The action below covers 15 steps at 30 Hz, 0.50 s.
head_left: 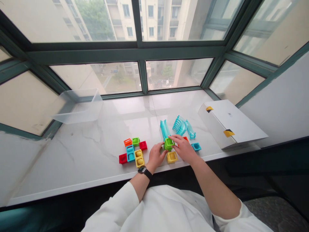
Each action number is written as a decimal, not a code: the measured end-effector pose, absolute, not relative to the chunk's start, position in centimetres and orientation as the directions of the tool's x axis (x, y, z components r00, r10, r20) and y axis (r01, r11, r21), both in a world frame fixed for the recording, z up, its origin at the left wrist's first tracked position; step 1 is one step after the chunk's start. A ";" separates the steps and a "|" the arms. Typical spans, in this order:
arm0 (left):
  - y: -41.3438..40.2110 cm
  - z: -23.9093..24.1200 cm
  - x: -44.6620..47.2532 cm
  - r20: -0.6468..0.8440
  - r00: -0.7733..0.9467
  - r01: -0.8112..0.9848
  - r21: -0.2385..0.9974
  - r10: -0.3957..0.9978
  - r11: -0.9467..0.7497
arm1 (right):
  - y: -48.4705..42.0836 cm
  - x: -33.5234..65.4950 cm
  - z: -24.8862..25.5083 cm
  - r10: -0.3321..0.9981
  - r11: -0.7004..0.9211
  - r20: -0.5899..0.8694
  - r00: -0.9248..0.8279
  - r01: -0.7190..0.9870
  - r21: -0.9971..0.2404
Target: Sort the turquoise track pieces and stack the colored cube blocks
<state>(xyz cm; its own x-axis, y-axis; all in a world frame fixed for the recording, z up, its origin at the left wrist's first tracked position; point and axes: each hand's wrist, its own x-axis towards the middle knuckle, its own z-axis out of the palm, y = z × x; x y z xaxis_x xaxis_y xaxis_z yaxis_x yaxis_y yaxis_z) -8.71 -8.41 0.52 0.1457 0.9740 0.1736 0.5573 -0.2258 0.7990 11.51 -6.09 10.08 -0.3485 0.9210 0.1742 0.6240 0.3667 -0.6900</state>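
Observation:
Between both hands is a green toy block (169,144) with a square opening on top. My left hand (156,156) grips its left side with thumb and fingers. My right hand (183,147) closes on its right and far side. A yellow block (172,157) sits just in front of it, near the counter's edge. Partly hidden behind my right hand is an orange-red block (185,139), and a blue block (196,147) lies to the right. Clear teal track pieces lie beyond my hands: a straight one (164,129), a curved one (180,125) and a smaller one (191,129).
Left of my hands lies a cluster of blocks, among them blue (130,153), yellow (139,158) and red (143,145). A clear plastic bin (82,111) stands at the back left. The white box (231,124) stands on the right. Windows border the marble counter (96,154).

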 end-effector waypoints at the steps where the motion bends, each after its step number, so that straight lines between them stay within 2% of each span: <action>1: -8.4 0.5 -8.7 0.176 0.145 0.559 0.797 0.974 -0.228 | -6.1 11.5 10.0 0.921 0.368 0.175 -0.348 0.626 -0.687; 15: -8.3 0.1 -8.6 0.179 0.124 0.577 0.787 0.976 -0.217 | -6.4 11.4 10.0 0.921 0.373 0.178 -0.346 0.659 -0.653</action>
